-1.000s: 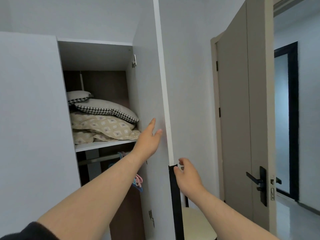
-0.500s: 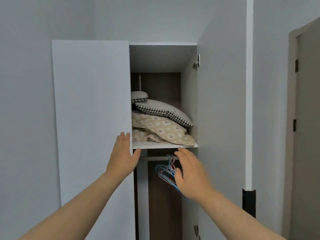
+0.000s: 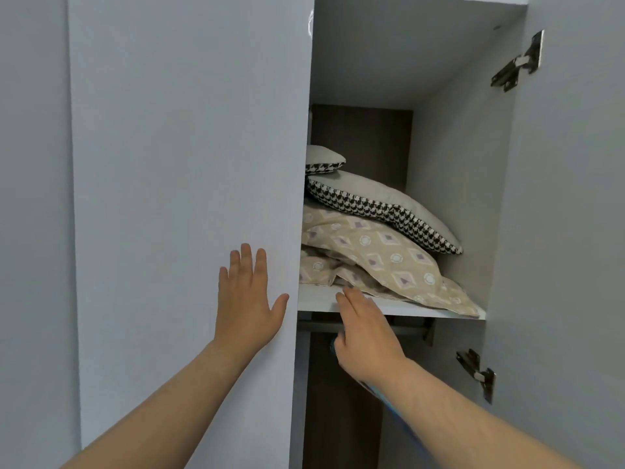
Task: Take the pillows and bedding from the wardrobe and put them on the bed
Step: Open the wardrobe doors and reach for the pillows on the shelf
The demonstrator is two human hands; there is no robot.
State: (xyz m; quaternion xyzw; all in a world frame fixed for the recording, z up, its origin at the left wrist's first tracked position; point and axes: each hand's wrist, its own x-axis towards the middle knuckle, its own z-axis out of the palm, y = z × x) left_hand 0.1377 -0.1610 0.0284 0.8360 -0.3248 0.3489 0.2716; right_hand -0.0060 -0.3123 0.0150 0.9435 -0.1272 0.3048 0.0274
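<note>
a tall white wardrobe fills the view, seen from close in front by a person reaching with both bare arms. its flat white left door stands nearly closed and hides the left part of the inside. its white right door is swung wide open, with two metal hinges on its inner face.

the person's left hand lies flat against the left door, close to its free edge. the fingers are straight and slightly spread, the thumb out to the side, and it holds nothing.

the right hand reaches in through the gap, back of the hand up and fingers stretched forward and relaxed, with nothing in its grasp. its fingertips are at the front edge of the white upper shelf, just at the bedding; i cannot tell whether they touch the cloth.

on that shelf lies folded beige bedding with a pale diamond and circle pattern, one corner drooping over the shelf's front edge at the right. a grey pillow with a black and white houndstooth border rests on top of it. a second, smaller pillow of the same fabric sits behind and above, partly hidden by the left door.

a dark brown back panel shows behind the pile. under the shelf runs a grey hanging rail, and a blue hanger peeks out below the right wrist.
</note>
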